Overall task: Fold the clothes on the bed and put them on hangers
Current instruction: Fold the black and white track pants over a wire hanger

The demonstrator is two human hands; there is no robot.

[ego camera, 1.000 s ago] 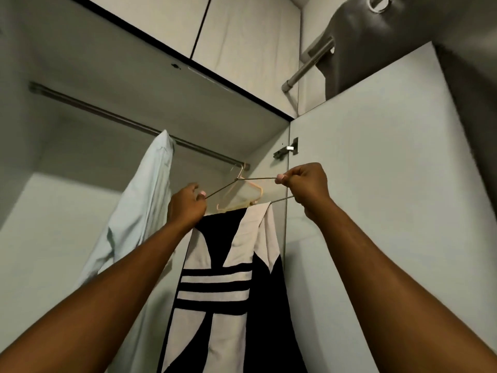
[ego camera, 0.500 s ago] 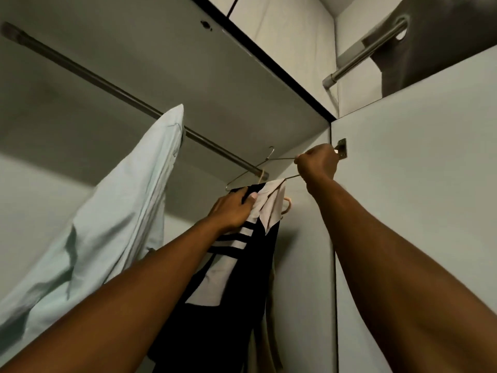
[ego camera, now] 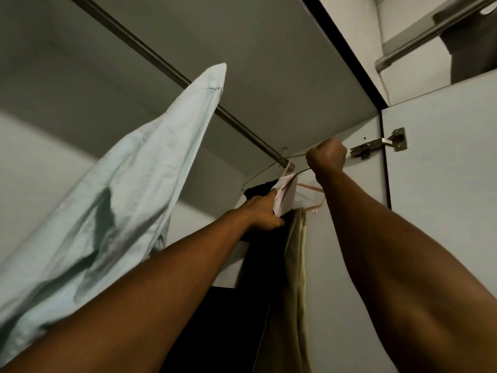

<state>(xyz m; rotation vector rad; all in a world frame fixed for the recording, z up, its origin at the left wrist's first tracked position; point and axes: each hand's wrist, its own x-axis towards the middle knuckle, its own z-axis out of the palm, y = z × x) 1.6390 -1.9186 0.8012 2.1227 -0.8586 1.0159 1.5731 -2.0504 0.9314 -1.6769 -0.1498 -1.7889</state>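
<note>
Head view: the wire hanger [ego camera: 262, 173] is gripped in curled fingers of the right hand [ego camera: 326, 157]; the black-and-white garment [ego camera: 286, 193] is pinched by the left hand [ego camera: 262, 214].

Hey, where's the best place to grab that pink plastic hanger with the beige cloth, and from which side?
I'd grip the pink plastic hanger by its bare sloping bar on the right, coming from below on the side of the cupboard door. That bar sticks out clear, while the black-and-white garment in the left hand covers its neck.
</note>
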